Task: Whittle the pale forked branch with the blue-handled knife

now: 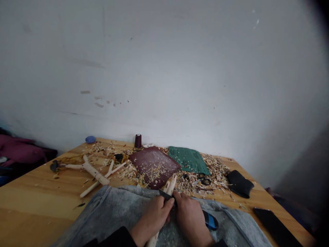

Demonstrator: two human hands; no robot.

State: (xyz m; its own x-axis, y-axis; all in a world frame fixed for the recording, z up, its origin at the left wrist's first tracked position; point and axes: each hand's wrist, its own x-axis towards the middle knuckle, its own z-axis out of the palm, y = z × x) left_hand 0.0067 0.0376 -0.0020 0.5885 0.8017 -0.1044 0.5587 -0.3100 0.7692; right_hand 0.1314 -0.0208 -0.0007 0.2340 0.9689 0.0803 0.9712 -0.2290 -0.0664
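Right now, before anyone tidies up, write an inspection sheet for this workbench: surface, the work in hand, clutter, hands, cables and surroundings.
Surface: wooden tabletop, scattered with shavings.
Job's things: pale wooden stick; knife with a blue-and-black handle and dark blade.
Clutter: wood shavings, maroon leather square, green mat, scissors, black pouch, thread spool, forked branch.
Hands: left hand grips the stick; right hand grips the knife, both over grey cloth.
Cables: nothing seen.
Surroundings: white wall; maroon fabric at left.
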